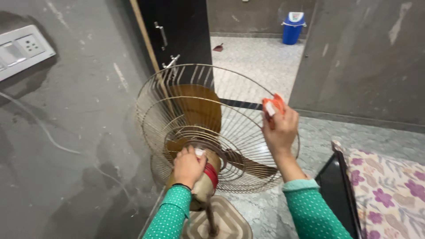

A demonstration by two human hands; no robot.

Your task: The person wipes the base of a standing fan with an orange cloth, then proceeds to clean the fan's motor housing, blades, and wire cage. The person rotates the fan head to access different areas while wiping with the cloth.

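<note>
Right now the left hand [188, 167] is wrapping closed around the motor housing [207, 179] behind the wire guard [212, 128] of a pedestal fan, near centre, while the right hand [280, 128] is pinching an orange cloth [273, 106] against the guard's far right rim. The thin wires are probably springy and easily bent, so the stiff outer rim and solid motor body look like the safer holds. A blue bin [292, 27] is standing far off, and a floral mattress [389, 190] is lying near right.

Left hand [188, 166] gripping motor housing [207, 179] behind fan cage [199, 115]; right hand [280, 128] pressing cloth [273, 106] on cage's right rim; bin [293, 27] standing far behind.
</note>
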